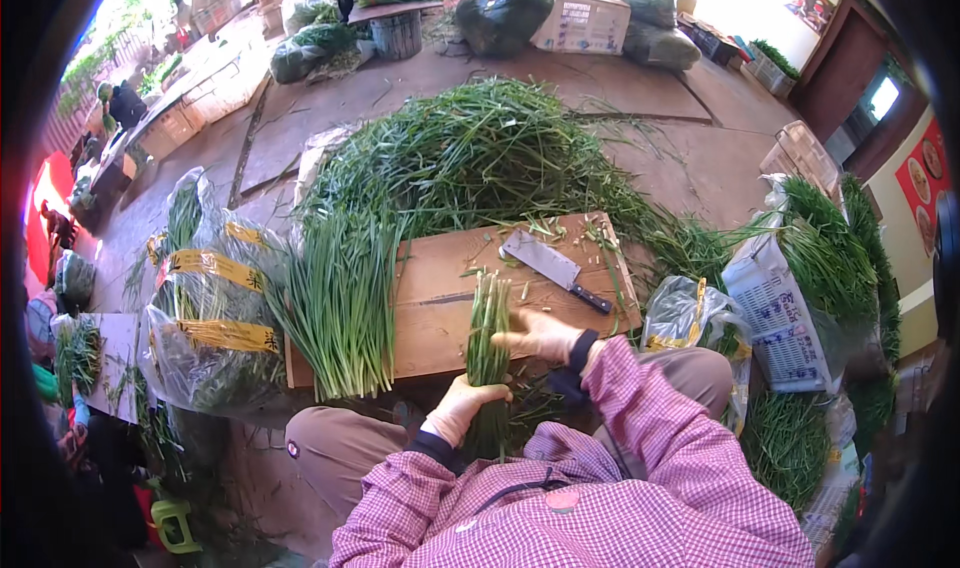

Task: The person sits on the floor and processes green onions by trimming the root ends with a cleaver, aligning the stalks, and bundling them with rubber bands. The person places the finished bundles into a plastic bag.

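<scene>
Upright in front of my lap is a bundle of green chive-like stems (487, 350), its pale cut ends pointing up. My left hand (466, 406), in a thin pale covering, is closed around the lower part. At the upper right side of the bundle, my right hand (544, 335) has its fingertips against the stems, its fingers partly spread; whether it grips is unclear. Beyond the hands lies a wooden board (435, 298). A cleaver (544, 259) with a dark handle rests on it among trimmings. Long stems (341, 305) lie side by side across the board's left end.
A large heap of loose greens (465, 148) rises behind the board. Taped clear plastic bags of greens (217, 290) stand at left. To the right are a plastic bag (690, 313) and a white crate (776, 313) filled with greens. Another person's arm (80, 409) shows at far left.
</scene>
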